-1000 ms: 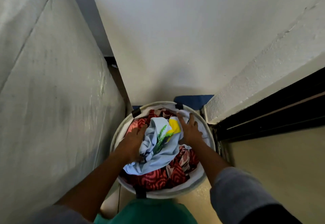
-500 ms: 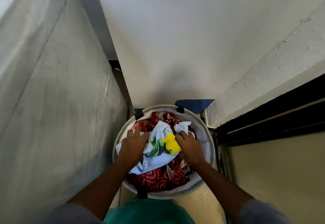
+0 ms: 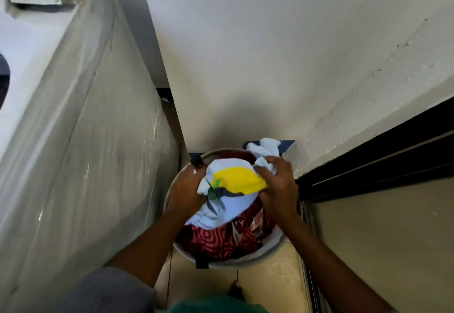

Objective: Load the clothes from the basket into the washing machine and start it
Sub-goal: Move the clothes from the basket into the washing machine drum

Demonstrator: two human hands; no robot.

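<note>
A round white laundry basket [image 3: 271,251] stands on the floor between the washing machine and a wall corner. It holds red patterned clothes [image 3: 211,239]. Above them hangs a pale blue garment [image 3: 228,204] with a yellow patch and a green print. My left hand [image 3: 186,187] grips its left side and my right hand [image 3: 277,185] grips its right side, bunching the cloth. The washing machine [image 3: 81,141], wrapped in clear plastic, fills the left; its top opening shows at the far left edge.
A cream wall rises straight ahead. To the right are a dark sliding-door track [image 3: 368,170] and a beige panel below it. A blue mat [image 3: 285,145] lies behind the basket. The tiled floor [image 3: 270,283] in front is narrow.
Both hands closed on the pale blue garment and lifted it up out of the basket. The view tilted up, showing the machine's top.
</note>
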